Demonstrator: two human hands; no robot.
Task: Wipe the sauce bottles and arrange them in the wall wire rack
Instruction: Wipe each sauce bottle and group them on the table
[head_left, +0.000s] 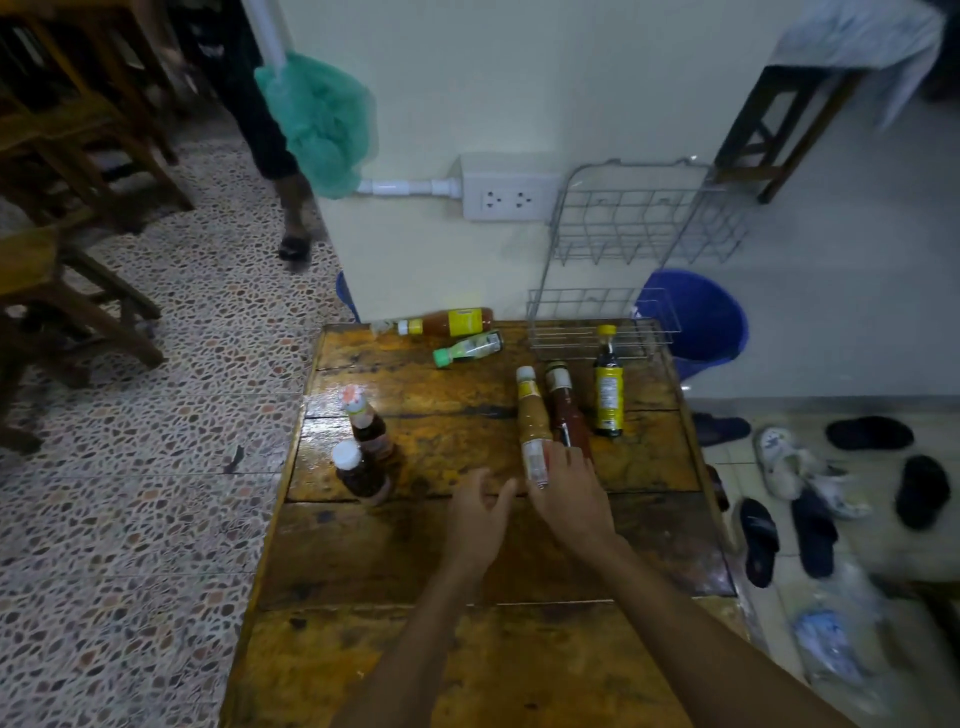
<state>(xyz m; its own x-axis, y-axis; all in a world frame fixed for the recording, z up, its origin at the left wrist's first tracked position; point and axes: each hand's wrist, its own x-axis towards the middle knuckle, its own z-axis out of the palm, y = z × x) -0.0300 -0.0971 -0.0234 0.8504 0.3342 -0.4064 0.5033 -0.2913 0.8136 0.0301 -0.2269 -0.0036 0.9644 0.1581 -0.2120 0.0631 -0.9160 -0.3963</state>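
Observation:
On the wooden table (467, 649) several sauce bottles stand or lie. My right hand (566, 493) is closed around the base of a tall yellow-orange sauce bottle (531, 415) with a white cap. Touching its right side stands a red sauce bottle (566, 410); a dark soy bottle (608, 384) with a yellow label stands further right. My left hand (478, 519) hovers open just left of the held bottle. Two dark bottles (363, 447) stand at the table's left edge. An orange bottle (447, 322) and a green-capped bottle (467, 348) lie at the far edge. The wire rack (623, 249) hangs empty on the wall.
A blue bucket (696, 317) stands on the floor behind the table's right corner. Sandals and shoes (810, 493) are scattered on the right. A wall socket (506, 195) sits left of the rack. Wooden chairs (67, 208) and a person's leg (291, 208) are at the left.

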